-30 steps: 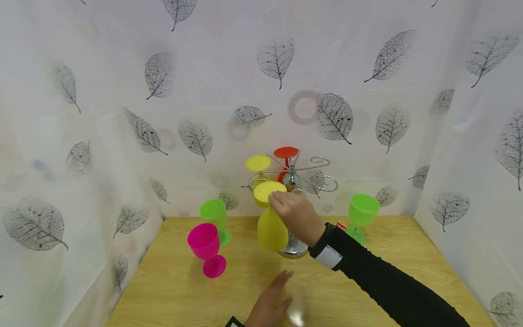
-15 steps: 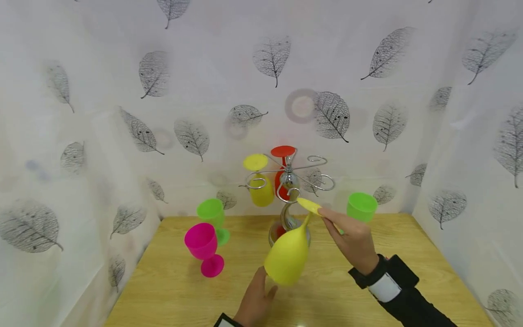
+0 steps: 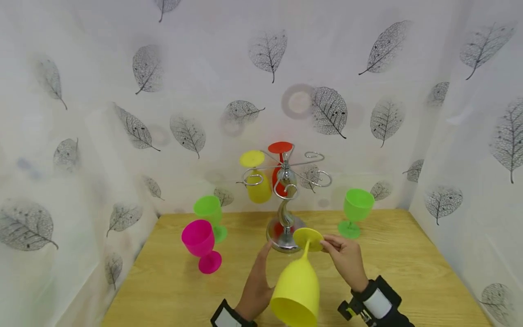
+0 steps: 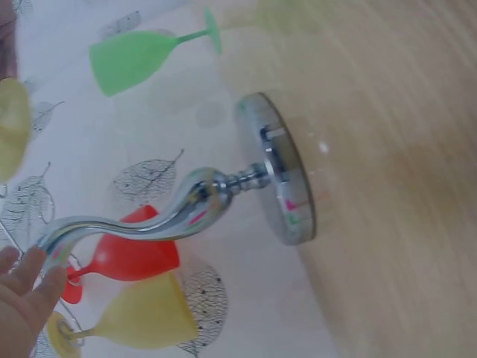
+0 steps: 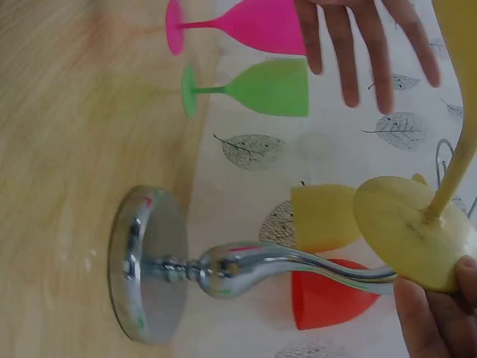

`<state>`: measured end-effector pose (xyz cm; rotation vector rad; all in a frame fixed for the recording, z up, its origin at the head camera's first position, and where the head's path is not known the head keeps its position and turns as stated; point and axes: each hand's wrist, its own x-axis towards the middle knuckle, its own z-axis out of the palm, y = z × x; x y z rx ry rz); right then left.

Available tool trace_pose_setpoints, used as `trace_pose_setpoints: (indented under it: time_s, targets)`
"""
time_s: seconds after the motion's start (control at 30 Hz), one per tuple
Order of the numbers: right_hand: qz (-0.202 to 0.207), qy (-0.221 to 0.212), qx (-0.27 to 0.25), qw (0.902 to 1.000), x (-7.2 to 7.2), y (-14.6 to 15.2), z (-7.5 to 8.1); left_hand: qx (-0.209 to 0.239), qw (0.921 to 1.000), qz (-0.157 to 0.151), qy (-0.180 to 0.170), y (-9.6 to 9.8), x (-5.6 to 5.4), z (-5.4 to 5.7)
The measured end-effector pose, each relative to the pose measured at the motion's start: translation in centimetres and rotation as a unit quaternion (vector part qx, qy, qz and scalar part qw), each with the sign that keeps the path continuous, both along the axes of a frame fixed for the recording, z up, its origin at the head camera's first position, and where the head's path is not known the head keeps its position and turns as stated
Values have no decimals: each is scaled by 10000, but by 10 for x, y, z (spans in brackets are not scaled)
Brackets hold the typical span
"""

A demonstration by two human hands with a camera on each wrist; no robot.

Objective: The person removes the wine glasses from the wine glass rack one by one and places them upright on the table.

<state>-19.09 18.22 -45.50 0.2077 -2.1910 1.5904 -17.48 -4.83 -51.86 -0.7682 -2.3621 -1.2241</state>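
My right hand (image 3: 347,261) pinches the edge of the round foot of a yellow goblet (image 3: 297,286), which hangs bowl down and tilts toward me over the table's front. In the right wrist view the thumb and fingers grip that foot (image 5: 402,224) at its rim. Just left of the bowl is my left hand (image 3: 255,286), its fingers stretched out and spread, holding nothing. Behind both hands stands a chrome stemware rack (image 3: 285,218) with curled wire arms. A second yellow goblet (image 3: 259,186) and a red goblet (image 3: 279,147) hang upside down from it.
On the left of the wooden table (image 3: 155,290) stand a pink goblet (image 3: 198,238) and a light green goblet (image 3: 208,209), upright. Another green goblet (image 3: 358,204) stands upright at the back right. A leaf-print curtain (image 3: 229,54) encloses the back and sides.
My right hand has brought the yellow goblet from the rack's front down toward me, its bowl swinging left, then back under the foot. My left hand has stayed low, shifting slightly beside the bowl.
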Motion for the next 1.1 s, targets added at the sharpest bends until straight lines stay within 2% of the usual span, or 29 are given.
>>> trace_pose_setpoints:
  time_s: [0.07, 0.2, 0.33, 0.47, 0.6, 0.63, 0.7, 0.87, 0.97, 1.1]
  targets:
    - [164, -784, -467, 9957, 0, -5, -8, 57, 9995, -306, 61, 1, 0, 5]
    - [418, -2134, -1268, 9678, -3, -13, -21, 570, 9920, -1128, -77, 7, 2, 15]
    - [768, -2695, -1400, 9497, -4, -15, -34, 1312, 9766, -1701, 87, 15, 9, 27]
    - [1178, -2969, -1396, 9373, -3, -17, -46, 1963, 9645, -1715, 412, 19, 10, 37]
    - [1521, -3089, -1421, 9281, 1, -19, -56, 2364, 9586, -1543, 370, 22, 8, 48]
    - [1593, -3113, -1431, 9259, 2, -19, -58, 2431, 9574, -1543, 204, 22, 8, 50]
    - [1745, -3170, -1447, 9209, 4, -20, -62, 2419, 9602, -1391, -138, 22, 8, 55]
    - [2088, -3326, -1486, 9075, 7, -23, -68, 2241, 9633, -924, -1149, 23, 7, 65]
    - [2224, -3429, -1531, 8997, 7, -24, -68, 2317, 9565, -792, -1588, 26, 4, 70]
    - [2310, -3506, -1512, 8949, 7, -24, -69, 2432, 9490, -704, -1880, 29, -1, 74]
